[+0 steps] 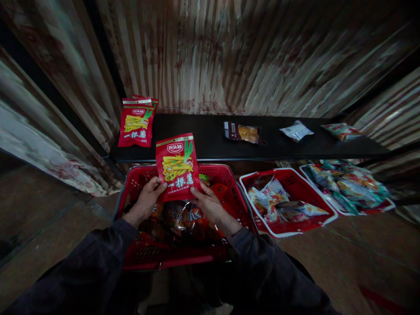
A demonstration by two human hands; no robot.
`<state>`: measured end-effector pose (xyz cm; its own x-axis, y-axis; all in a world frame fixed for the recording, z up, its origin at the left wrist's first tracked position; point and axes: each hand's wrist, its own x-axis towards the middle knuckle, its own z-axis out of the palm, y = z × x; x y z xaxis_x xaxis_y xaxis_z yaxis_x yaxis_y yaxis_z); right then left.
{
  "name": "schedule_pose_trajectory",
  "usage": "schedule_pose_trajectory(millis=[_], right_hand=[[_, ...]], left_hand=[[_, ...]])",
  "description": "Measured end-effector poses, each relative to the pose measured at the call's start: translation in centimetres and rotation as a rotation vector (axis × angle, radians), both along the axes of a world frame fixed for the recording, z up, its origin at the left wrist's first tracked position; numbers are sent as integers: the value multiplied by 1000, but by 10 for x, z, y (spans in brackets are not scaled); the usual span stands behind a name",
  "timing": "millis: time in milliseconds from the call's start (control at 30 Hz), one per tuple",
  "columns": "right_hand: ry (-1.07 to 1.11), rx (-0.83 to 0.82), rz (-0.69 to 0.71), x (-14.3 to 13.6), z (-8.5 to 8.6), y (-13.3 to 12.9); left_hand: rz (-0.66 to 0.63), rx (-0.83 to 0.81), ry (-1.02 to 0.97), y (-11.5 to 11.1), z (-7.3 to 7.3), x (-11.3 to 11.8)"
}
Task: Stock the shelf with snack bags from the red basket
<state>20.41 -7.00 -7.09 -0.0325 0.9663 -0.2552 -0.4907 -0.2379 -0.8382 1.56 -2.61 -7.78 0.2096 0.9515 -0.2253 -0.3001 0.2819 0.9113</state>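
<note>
Firstly, we enter one red snack packet [176, 164], printed front facing us, held above the large red basket [183, 257] and before the black shelf [193, 146]. Grip: our left hand [147, 202] pinches its lower left corner, our right hand [211, 204] its lower right. Beneath, in the basket: dark glossy packets [179, 216]. On the shelf, left end: matching red packets [136, 127], overlapping; farther right, a brown packet [244, 132], a silvery packet [296, 131] and a red-green packet [342, 131], spaced apart.
</note>
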Motion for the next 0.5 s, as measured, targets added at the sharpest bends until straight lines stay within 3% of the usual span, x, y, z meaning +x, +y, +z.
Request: schedule_pose_trajectory(millis=[133,267,500], right_hand=[[89,-76,-31,5,1,2],[139,-82,11,6,2,1],[111,-68,-24,4,6,-1]], left_hand=[[-50,0,-1,-1,-1,1],[-5,29,28,0,2,0],[300,319,393,1,9,0]])
